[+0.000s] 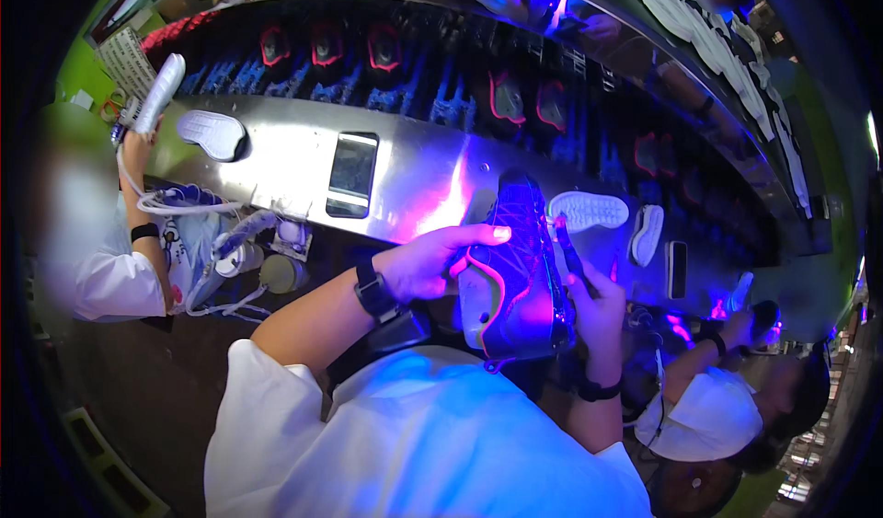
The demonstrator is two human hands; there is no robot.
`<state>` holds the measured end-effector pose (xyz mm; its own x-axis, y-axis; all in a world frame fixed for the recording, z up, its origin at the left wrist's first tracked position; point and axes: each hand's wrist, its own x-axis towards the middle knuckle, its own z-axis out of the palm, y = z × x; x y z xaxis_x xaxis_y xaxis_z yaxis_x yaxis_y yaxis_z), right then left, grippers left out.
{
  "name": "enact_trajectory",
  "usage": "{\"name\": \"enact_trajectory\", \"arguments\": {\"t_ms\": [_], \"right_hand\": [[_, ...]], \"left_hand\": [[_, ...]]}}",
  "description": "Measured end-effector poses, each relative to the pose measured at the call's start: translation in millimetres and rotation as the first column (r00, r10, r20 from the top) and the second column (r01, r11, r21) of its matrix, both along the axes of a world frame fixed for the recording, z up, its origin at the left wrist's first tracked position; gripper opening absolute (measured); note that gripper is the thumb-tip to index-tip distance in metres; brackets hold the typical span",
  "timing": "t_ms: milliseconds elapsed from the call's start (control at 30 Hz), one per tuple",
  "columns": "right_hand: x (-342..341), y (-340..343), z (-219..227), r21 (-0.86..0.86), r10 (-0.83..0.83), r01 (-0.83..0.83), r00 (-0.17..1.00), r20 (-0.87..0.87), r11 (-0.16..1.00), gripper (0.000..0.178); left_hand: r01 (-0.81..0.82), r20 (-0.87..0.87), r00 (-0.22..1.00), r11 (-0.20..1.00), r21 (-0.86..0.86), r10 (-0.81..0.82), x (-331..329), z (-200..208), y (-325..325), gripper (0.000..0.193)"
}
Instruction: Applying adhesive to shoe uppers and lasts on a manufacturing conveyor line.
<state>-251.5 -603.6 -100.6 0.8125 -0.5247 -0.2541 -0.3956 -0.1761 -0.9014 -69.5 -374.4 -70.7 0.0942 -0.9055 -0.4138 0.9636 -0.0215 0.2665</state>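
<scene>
A dark laced shoe upper with pink-red edging is tilted in front of my chest under violet light, its toe pointing away from me. My left hand is closed on its left side, the thumb lying across the upper. At its right side, my right hand is closed round a slim dark brush-like tool whose tip points up and away. Its exact kind is hard to make out in the dim light. Just beyond that tool lies a white shoe sole, with a second sole to its right.
A steel bench runs across, bearing a phone, a sole and a second phone. Behind it, a dark conveyor carries several red-edged uppers. Co-workers sit on both sides; the left one's hand holds a sole.
</scene>
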Motion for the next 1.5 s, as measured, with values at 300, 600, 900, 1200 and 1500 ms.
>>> {"name": "enact_trajectory", "arguments": {"t_ms": [300,600,900,1200,1500], "right_hand": [[-29,-27,-20,0.242,-0.05,0.036,0.997,0.053,0.969,0.039],[-63,-64,-35,0.204,-0.355,0.35,0.935,-0.009,0.914,0.039],[-82,-76,-67,0.226,-0.469,0.481,0.877,-0.107,0.847,0.041],[-43,-67,-63,0.27,-0.414,0.401,0.91,-0.01,0.875,0.037],[-92,-78,-80,0.235,-0.481,0.48,0.875,-0.057,0.846,0.038]], "left_hand": [[-0.307,0.826,0.437,0.804,0.51,-0.357,168,-10,-44,0.081],[-0.49,0.658,-0.134,0.627,0.606,-0.741,364,-64,-141,0.059],[-0.573,0.28,-0.808,0.802,-0.172,-0.518,313,-126,-215,0.044],[-0.6,0.444,-0.143,0.435,0.672,-0.884,258,-117,-226,0.047],[-0.736,0.495,-0.607,0.674,-0.056,-0.622,305,-159,-235,0.042]]}}
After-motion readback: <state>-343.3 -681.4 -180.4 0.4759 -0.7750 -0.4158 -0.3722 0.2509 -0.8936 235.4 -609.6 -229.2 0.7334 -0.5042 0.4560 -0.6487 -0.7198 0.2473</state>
